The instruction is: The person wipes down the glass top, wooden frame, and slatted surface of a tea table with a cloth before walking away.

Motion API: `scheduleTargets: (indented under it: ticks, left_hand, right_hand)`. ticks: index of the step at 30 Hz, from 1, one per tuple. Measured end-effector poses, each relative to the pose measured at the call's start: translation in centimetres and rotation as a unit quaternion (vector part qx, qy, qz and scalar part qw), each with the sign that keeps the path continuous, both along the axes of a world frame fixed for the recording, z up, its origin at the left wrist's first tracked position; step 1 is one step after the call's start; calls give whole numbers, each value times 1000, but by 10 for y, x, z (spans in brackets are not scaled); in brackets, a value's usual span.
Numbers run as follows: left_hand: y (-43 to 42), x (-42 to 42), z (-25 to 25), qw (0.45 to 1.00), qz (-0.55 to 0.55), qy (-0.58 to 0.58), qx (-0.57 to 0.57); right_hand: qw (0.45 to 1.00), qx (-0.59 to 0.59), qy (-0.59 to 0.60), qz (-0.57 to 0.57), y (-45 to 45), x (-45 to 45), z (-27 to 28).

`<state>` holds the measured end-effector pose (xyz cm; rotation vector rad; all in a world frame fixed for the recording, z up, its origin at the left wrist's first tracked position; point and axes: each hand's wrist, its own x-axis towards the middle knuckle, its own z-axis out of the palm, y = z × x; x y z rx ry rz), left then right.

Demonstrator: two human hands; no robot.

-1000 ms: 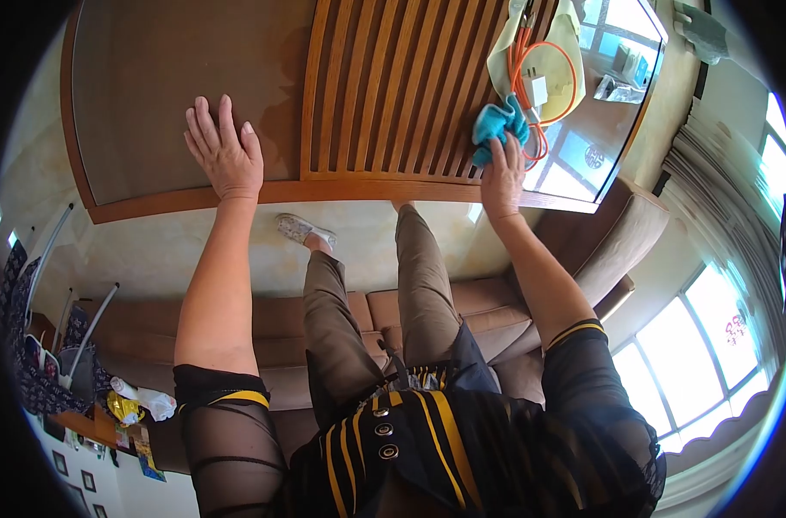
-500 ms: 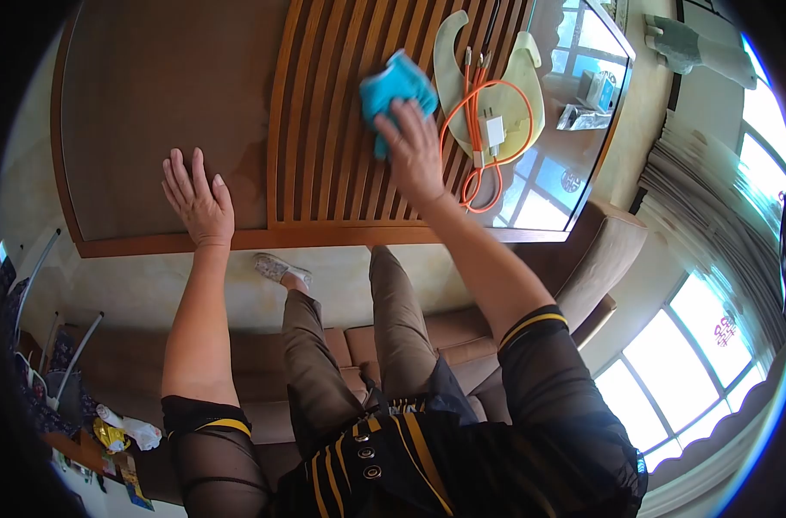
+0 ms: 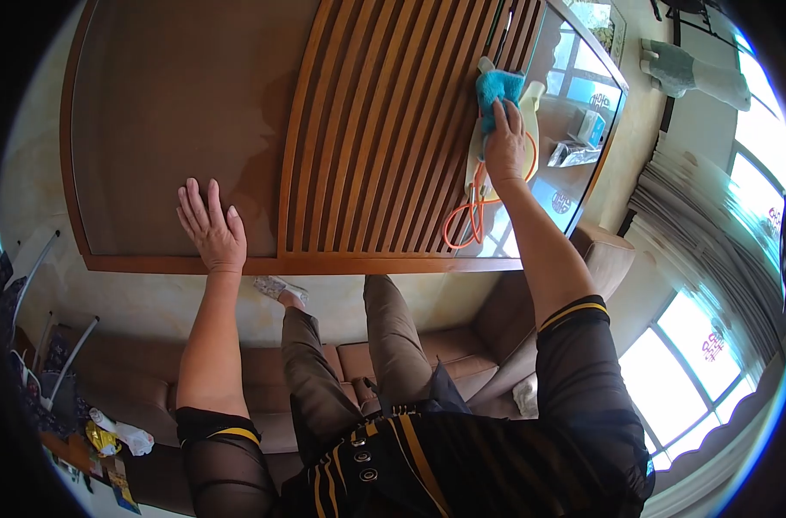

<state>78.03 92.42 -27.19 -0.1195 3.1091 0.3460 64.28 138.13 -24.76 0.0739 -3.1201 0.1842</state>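
My left hand (image 3: 212,229) lies flat on the brown table top (image 3: 181,104), fingers spread and holding nothing. With my right hand (image 3: 506,155) I hold a fluffy blue cloth (image 3: 498,91) against a pale, yellowish dish (image 3: 532,105), at the edge of the wooden slats (image 3: 384,129). My fingers press on the cloth's near part. An orange cable (image 3: 478,226) runs out from under my right hand and loops towards the table's near edge. My hand and the cloth cover much of the dish and its contents.
A small blue-and-white box (image 3: 589,128) and a silvery packet (image 3: 574,154) sit on the glass part of the table, right of the dish. Behind my legs stands a brown sofa (image 3: 445,332). A clothes-like pile with metal bars is at the far left.
My right hand has moved right with the blue cloth, from the slats onto the dish. The dish and cable now sit nearer the glass edge in view. My left hand stays flat on the table.
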Motion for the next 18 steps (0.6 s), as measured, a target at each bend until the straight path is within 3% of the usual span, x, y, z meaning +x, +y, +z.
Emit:
scheduleTargets:
  ticks: [2,6,7,10,13,15,18]
  left_hand:
    - [-1,-1,-1,1000,4,2,4]
    - [-2,1,-2,1000,6,-6,11]
    - [-2,0,-2,1000,4,-9,13]
    - [-2,0,-2,1000,1,-5,6]
    - [-2,0,-4,1000,-5,5,3]
    - [-1,1,-3,1000,-6,-6,4]
    - [-1,1,-6,1000,-6,-5,2]
  right_hand:
    - [1000,18,-9,13,9,-18,9]
    - [989,-136,58,-25,9,-107,32]
    - [986,-131,101,22,8,-139,34]
    - [989,-104,-5,107,12,-242,13]
    - [997,-67,-41,25,-15,-249,-37]
    - [994,-18,-85,-65,-82,-206,-1]
    - [999,-17,-41,31,-104,-147,-16]
